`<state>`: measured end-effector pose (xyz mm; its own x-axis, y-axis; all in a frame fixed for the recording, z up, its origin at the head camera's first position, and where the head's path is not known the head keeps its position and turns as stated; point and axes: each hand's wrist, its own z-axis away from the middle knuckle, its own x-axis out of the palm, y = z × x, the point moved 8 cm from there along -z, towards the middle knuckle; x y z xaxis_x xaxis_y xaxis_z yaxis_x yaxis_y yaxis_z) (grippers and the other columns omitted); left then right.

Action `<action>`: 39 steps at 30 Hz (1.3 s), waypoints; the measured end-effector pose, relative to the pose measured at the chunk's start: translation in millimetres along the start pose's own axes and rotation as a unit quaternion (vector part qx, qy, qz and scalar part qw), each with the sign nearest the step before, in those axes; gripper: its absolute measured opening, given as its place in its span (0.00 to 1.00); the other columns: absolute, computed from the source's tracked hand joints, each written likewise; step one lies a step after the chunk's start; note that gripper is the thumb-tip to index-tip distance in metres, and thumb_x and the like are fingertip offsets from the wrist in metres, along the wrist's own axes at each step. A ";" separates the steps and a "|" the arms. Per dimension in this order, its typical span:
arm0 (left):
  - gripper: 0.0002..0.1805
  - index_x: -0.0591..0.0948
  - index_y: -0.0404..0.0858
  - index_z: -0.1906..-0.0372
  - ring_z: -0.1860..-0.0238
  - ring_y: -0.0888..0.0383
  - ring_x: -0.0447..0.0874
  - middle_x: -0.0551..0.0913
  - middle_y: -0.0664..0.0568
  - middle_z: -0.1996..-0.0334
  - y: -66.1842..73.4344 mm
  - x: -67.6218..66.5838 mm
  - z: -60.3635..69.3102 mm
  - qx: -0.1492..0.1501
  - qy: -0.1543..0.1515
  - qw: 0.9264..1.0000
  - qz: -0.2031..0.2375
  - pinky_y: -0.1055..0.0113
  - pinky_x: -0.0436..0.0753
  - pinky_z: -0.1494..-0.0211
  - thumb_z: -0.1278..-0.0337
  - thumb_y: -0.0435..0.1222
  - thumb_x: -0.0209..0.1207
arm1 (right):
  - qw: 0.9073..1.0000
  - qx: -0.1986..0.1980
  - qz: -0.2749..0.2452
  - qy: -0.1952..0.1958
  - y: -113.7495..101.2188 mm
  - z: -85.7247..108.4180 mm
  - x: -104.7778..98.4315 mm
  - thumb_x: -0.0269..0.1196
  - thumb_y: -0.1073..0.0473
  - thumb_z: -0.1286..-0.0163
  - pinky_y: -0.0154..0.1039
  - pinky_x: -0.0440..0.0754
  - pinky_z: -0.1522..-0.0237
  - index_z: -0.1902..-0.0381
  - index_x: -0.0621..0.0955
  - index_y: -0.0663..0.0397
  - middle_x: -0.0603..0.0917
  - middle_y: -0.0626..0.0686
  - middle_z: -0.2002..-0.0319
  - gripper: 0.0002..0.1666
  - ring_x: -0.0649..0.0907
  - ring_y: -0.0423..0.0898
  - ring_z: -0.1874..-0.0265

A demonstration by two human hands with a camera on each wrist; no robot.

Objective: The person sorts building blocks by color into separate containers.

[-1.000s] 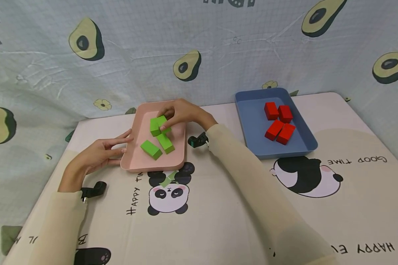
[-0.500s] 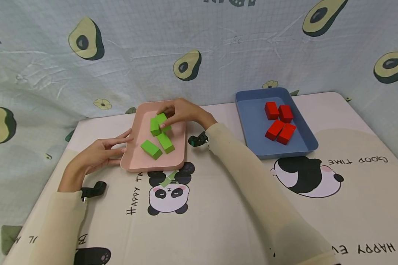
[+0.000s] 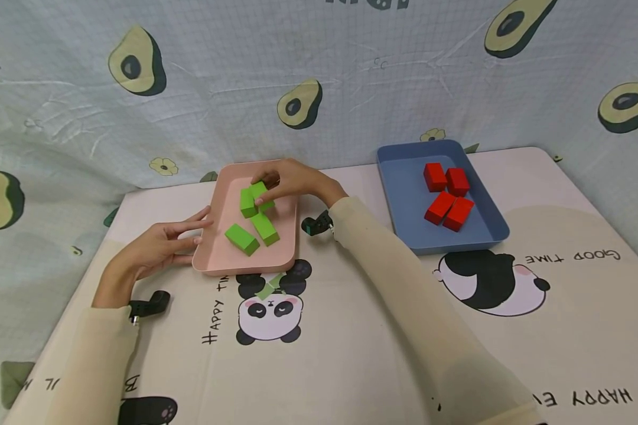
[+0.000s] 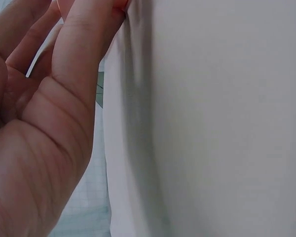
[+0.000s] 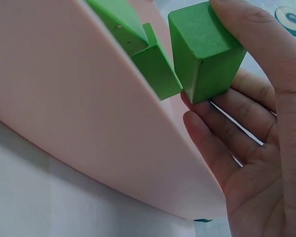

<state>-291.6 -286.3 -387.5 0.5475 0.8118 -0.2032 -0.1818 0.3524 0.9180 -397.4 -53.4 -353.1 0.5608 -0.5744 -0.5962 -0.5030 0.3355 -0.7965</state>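
Observation:
My right hand [image 3: 292,179] pinches a green block [image 5: 207,49] between thumb and fingers inside the pink tray [image 3: 218,251]. Three other green blocks lie in that tray: one [image 3: 247,203] close beside the held block, one [image 3: 266,229] just below it, and one [image 3: 241,239] nearer the front left. At the tray's left side, my left hand [image 3: 156,245] touches the rim with its fingers extended. In the left wrist view that hand [image 4: 49,113] fills the left part, and the tray is mostly out of sight.
A blue tray [image 3: 404,224] holding several red blocks [image 3: 440,208] stands to the right on the table [image 3: 351,354], whose cover has panda prints. Behind the table hangs a curtain [image 3: 218,106] printed with avocados.

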 end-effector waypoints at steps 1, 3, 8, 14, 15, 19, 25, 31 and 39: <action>0.33 0.61 0.35 0.22 0.39 0.78 0.73 0.42 0.63 0.18 0.0 -0.1 -0.1 0.000 -0.001 1.000 0.000 0.64 0.85 0.44 0.26 0.36 0.57 | 1.000 0.001 0.002 0.000 -0.1 0.0 -0.1 0.77 0.46 0.41 0.31 0.79 0.42 0.41 0.82 0.51 0.85 0.45 0.47 0.33 0.84 0.38 0.48; 0.33 0.61 0.35 0.22 0.39 0.78 0.73 0.42 0.63 0.17 0.1 0.0 -0.4 0.002 -0.002 1.000 -0.001 0.64 0.85 0.44 0.25 0.36 0.57 | 1.000 0.004 0.005 -0.001 -0.1 -0.1 -0.4 0.77 0.45 0.41 0.31 0.79 0.42 0.41 0.82 0.51 0.85 0.45 0.47 0.33 0.83 0.38 0.48; 0.33 0.60 0.34 0.22 0.38 0.79 0.72 0.42 0.63 0.17 -0.2 0.0 -1.1 0.004 -0.003 1.000 0.001 0.63 0.85 0.44 0.25 0.35 0.57 | 1.000 0.012 0.009 -0.003 -0.9 -1.1 -0.3 0.77 0.44 0.41 0.31 0.79 0.43 0.41 0.82 0.50 0.85 0.45 0.48 0.33 0.83 0.39 0.48; 0.33 0.59 0.34 0.22 0.38 0.79 0.73 0.41 0.63 0.17 0.1 -0.1 -1.2 0.007 -0.007 1.000 0.010 0.63 0.85 0.44 0.25 0.34 0.56 | 1.000 0.011 0.016 -0.007 -2.5 -2.0 0.6 0.77 0.44 0.41 0.32 0.78 0.42 0.40 0.81 0.50 0.85 0.45 0.47 0.34 0.83 0.39 0.48; 0.33 0.60 0.34 0.22 0.38 0.78 0.73 0.41 0.63 0.17 0.3 -0.1 -1.2 0.008 -0.008 1.000 0.011 0.63 0.85 0.44 0.25 0.34 0.56 | 1.000 0.012 0.017 -0.006 -2.4 -1.9 0.5 0.77 0.44 0.41 0.32 0.78 0.42 0.40 0.81 0.50 0.85 0.45 0.47 0.34 0.82 0.38 0.47; 0.33 0.59 0.34 0.22 0.38 0.78 0.74 0.41 0.63 0.17 0.9 -0.1 -1.1 0.008 -0.010 1.000 0.011 0.63 0.85 0.44 0.25 0.33 0.56 | 1.000 0.012 0.026 0.000 -1.8 -1.2 -1.1 0.76 0.43 0.41 0.31 0.78 0.42 0.40 0.80 0.49 0.85 0.45 0.46 0.34 0.82 0.39 0.47; 0.33 0.59 0.34 0.22 0.38 0.77 0.74 0.41 0.63 0.17 0.7 -0.2 -2.1 0.005 -0.010 1.000 0.011 0.62 0.85 0.44 0.25 0.33 0.56 | 0.999 0.011 0.039 0.001 2.1 1.0 -3.9 0.72 0.41 0.37 0.33 0.75 0.37 0.34 0.77 0.49 0.81 0.47 0.38 0.37 0.78 0.42 0.39; 0.33 0.60 0.35 0.22 0.39 0.75 0.75 0.42 0.63 0.17 -1.5 -1.2 -1.7 0.006 -0.008 1.000 0.003 0.63 0.85 0.44 0.25 0.34 0.57 | 0.999 0.008 0.037 -0.010 -4.2 12.7 -8.7 0.65 0.42 0.30 0.35 0.72 0.31 0.30 0.74 0.52 0.78 0.50 0.33 0.36 0.75 0.45 0.33; 0.32 0.62 0.35 0.23 0.38 0.76 0.75 0.45 0.61 0.18 2.7 -2.1 1.9 0.005 0.003 0.999 -0.040 0.64 0.85 0.45 0.25 0.35 0.57 | 0.981 -0.012 0.195 -0.017 -33.9 61.5 -44.1 0.60 0.41 0.24 0.48 0.71 0.30 0.30 0.75 0.50 0.77 0.50 0.32 0.31 0.73 0.48 0.30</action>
<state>-291.7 -288.0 -384.0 0.5559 0.7833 -0.2784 -0.1287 0.4119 0.9021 -364.7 6.5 -306.1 0.3446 -0.3807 -0.8581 -0.6982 0.5071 -0.5054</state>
